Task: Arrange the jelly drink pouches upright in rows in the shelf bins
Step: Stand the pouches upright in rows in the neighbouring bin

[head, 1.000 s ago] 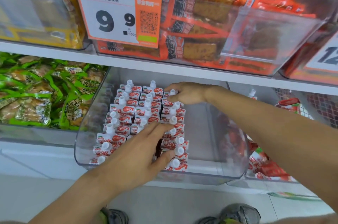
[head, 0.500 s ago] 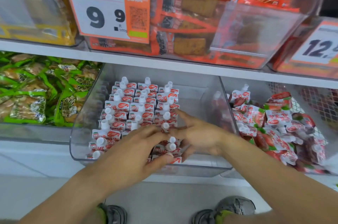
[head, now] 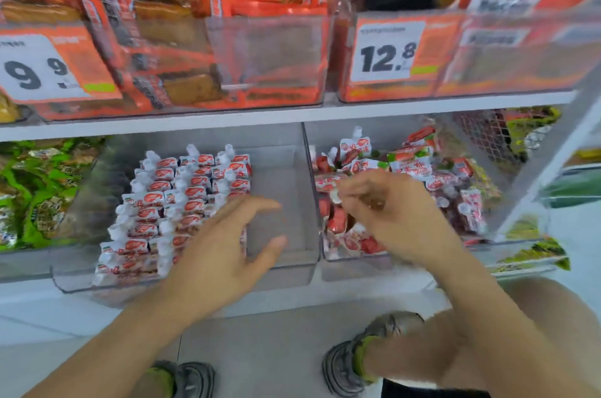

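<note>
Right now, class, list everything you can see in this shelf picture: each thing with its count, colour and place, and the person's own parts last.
Upright jelly pouches: three rows, red-white, white caps, left side of middle clear bin.
Loose jelly pouches: a jumbled heap, red-white-green, right clear bin.
Green snack packs: many, far-left bin.
Orange-red snack packs: many, upper shelf bins.
Price tags: two, white on orange, 9.9 left, 12.8 right.
Shoes: two, grey with green, on floor.
Left hand: fingers spread beside the rows, holds nothing.
Right hand: over the heap, pinches a white cap.
</note>
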The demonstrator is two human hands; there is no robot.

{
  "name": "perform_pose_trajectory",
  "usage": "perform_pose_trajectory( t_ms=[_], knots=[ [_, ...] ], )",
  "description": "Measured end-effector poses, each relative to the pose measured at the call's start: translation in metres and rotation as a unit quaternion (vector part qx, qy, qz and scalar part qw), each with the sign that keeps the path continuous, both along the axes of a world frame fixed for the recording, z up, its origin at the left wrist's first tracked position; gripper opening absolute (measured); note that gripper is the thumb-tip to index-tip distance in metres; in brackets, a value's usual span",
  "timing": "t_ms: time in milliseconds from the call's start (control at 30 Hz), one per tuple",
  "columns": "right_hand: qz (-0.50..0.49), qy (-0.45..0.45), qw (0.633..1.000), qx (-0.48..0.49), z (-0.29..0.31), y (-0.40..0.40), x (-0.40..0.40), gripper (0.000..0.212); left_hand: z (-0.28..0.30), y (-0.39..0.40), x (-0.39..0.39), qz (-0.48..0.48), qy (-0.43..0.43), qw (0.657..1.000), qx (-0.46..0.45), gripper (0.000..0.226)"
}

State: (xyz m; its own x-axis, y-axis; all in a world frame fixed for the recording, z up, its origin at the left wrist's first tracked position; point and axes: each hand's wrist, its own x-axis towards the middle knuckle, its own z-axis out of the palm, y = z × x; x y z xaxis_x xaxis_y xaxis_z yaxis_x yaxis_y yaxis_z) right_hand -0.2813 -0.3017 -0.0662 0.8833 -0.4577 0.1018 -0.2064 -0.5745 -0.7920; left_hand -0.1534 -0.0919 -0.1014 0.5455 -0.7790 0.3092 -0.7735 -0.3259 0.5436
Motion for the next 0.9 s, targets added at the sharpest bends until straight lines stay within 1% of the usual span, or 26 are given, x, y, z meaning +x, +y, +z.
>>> perform_pose_trajectory(
  t_ms=[33,67,100,167,200,233,267,333,367,400,433,467,533,567,600,667,733,800,867,900],
  knots=[
    [-0.042,0.009,0.998,-0.041,-0.002,-0.025,-0.01,0.012,0.002,-0.015,-0.006,-0.023,-0.014,1.0,0.002,0.035],
    [-0.057,0.03,0.995,-0.076,-0.006,-0.047,-0.018,0.012,0.004,-0.032,-0.011,-0.051,-0.029,0.998,0.005,0.031],
    [-0.045,0.062,0.992,-0.098,-0.011,-0.067,-0.024,0.012,0.008,-0.051,-0.015,-0.08,-0.04,0.996,0.008,0.027],
    [0.022,0.134,0.983,-0.125,-0.022,-0.087,-0.029,0.005,0.017,-0.092,-0.014,-0.139,-0.055,0.988,0.032,0.026],
    [0.057,0.158,0.976,-0.137,-0.026,-0.091,-0.029,0.012,0.022,-0.113,-0.01,-0.171,-0.072,0.981,0.065,0.031],
    [0.092,0.174,0.971,-0.137,-0.03,-0.093,-0.027,0.021,0.024,-0.132,-0.004,-0.2,-0.102,0.967,0.12,0.04],
    [0.123,0.184,0.967,-0.124,-0.035,-0.093,-0.024,0.031,0.024,-0.15,0.003,-0.222,-0.134,0.946,0.196,0.054],
    [0.158,0.202,0.959,-0.119,-0.046,-0.092,-0.016,0.046,0.018,-0.177,0.016,-0.234,-0.169,0.887,0.361,0.09],
    [0.167,0.207,0.954,-0.138,-0.055,-0.093,-0.012,0.051,0.014,-0.185,0.023,-0.232,-0.174,0.858,0.424,0.106],
    [0.178,0.207,0.948,-0.162,-0.06,-0.094,-0.008,0.053,0.01,-0.19,0.026,-0.232,-0.179,0.835,0.465,0.117],
    [0.189,0.211,0.942,-0.18,-0.065,-0.097,-0.007,0.052,0.005,-0.193,0.029,-0.234,-0.185,0.823,0.484,0.123],
    [0.198,0.216,0.937,-0.193,-0.067,-0.101,-0.007,0.048,0.002,-0.195,0.03,-0.233,-0.193,0.817,0.49,0.125],
    [0.219,0.217,0.928,-0.21,-0.069,-0.106,-0.009,0.03,0.002,-0.199,0.031,-0.237,-0.2,0.817,0.487,0.124],
    [0.225,0.207,0.925,-0.225,-0.067,-0.106,-0.01,0.021,0.002,-0.2,0.033,-0.238,-0.191,0.823,0.48,0.122],
    [0.222,0.2,0.922,-0.244,-0.066,-0.105,-0.011,0.017,0.003,-0.201,0.033,-0.237,-0.176,0.83,0.473,0.119],
    [0.205,0.202,0.918,-0.271,-0.057,-0.105,-0.014,0.017,0.001,-0.2,0.036,-0.237,-0.159,0.842,0.458,0.115],
    [0.174,0.199,0.927,-0.267,-0.039,-0.111,-0.016,0.018,0.001,-0.199,0.038,-0.233,-0.15,0.85,0.447,0.114],
    [0.128,0.175,0.939,-0.268,-0.021,-0.129,-0.015,0.024,0.002,-0.2,0.038,-0.228,-0.161,0.847,0.452,0.114],
    [0.076,0.134,0.939,-0.307,-0.01,-0.151,-0.006,0.032,0.003,-0.201,0.038,-0.228,-0.186,0.841,0.454,0.112],
    [0.051,0.126,0.938,-0.318,-0.009,-0.162,0.001,0.031,0.004,-0.201,0.038,-0.229,-0.196,0.839,0.453,0.11]
  ],
)
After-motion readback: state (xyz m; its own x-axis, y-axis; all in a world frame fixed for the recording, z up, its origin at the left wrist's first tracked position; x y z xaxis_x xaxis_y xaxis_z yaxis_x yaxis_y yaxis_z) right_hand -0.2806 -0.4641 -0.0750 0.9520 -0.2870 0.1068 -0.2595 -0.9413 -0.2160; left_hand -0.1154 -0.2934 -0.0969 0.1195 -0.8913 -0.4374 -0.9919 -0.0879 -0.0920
